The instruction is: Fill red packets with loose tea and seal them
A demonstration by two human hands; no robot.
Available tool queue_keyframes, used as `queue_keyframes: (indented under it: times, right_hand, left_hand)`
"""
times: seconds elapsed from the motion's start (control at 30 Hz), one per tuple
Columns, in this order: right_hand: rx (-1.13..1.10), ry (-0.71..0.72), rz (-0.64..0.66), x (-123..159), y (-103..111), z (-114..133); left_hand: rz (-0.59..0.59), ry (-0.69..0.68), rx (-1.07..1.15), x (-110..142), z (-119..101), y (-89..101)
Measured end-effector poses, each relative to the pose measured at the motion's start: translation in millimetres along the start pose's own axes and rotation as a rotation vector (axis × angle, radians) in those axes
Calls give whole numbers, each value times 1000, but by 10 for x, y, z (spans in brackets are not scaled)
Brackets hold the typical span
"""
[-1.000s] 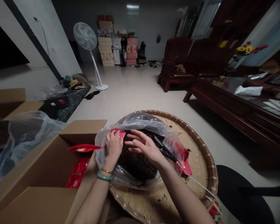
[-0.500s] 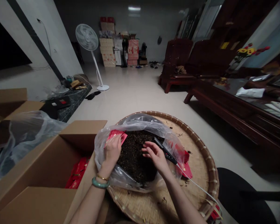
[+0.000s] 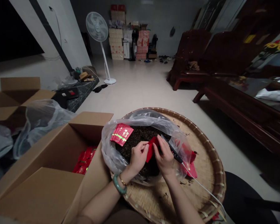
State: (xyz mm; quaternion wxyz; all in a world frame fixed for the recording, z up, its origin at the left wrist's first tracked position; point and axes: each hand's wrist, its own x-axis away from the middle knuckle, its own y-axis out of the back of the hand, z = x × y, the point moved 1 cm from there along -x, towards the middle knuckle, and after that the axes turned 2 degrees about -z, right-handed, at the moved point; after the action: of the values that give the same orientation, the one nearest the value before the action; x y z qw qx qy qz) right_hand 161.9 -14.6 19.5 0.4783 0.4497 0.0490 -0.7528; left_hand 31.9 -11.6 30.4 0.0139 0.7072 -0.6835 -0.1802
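Note:
A small red packet (image 3: 151, 150) is held between my two hands, above dark loose tea leaves (image 3: 140, 135) in a clear plastic bag (image 3: 107, 155). My left hand (image 3: 138, 156) pinches its left side, a green bangle and a gold bracelet on that wrist. On the right side, my right hand (image 3: 163, 155) grips it with the fingers closed. A stack of red packets with gold lettering (image 3: 122, 134) lies on the leaves at the bag's left. Beside my right hand is a black handheld device (image 3: 175, 153) with a white cord, partly hidden.
The bag rests in a round woven bamboo tray (image 3: 207, 155) with scattered leaves. More red packets (image 3: 190, 161) lie at its right. An open cardboard box (image 3: 49, 155) holding red packets (image 3: 85, 160) stands at the left. Behind are a white fan (image 3: 97, 28) and dark wooden furniture (image 3: 224, 99).
My left hand has left the packet stack and moved right to a red packet now held with my right hand. The view has turned slightly left.

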Motion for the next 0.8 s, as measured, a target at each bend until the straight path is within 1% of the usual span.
queue_keyframes:
  times: [0.13, 0.3, 0.4, 0.47, 0.53, 0.63, 0.7, 0.77, 0.8]
  right_hand:
    - [-11, -116, 33, 7, -3, -12]
    - [-9, -163, -38, -20, 41, -17]
    - [-43, -202, -51, -22, 66, -7]
    - [-126, -251, -24, -25, 80, -1]
    - [-236, -294, 10, -36, 103, -4]
    - [-383, -352, 61, -69, 167, -31]
    - [-461, -464, 92, -93, 223, -55]
    - [-530, -610, 126, -115, 274, -64]
    - [-537, -646, 146, -127, 295, -58]
  left_hand:
    - [15, 37, 58, 11, 33, -37]
    - [-6, 32, 36, 24, 80, -46]
    - [6, 75, 112, 21, 86, -68]
    - [64, 140, 240, 5, 85, -79]
    - [151, 221, 371, -26, 85, -76]
    - [285, 310, 465, -79, 92, -38]
    - [315, 335, 453, -105, 96, -2]
    - [275, 337, 385, -117, 94, 31]
    - [244, 328, 339, -118, 89, 43]
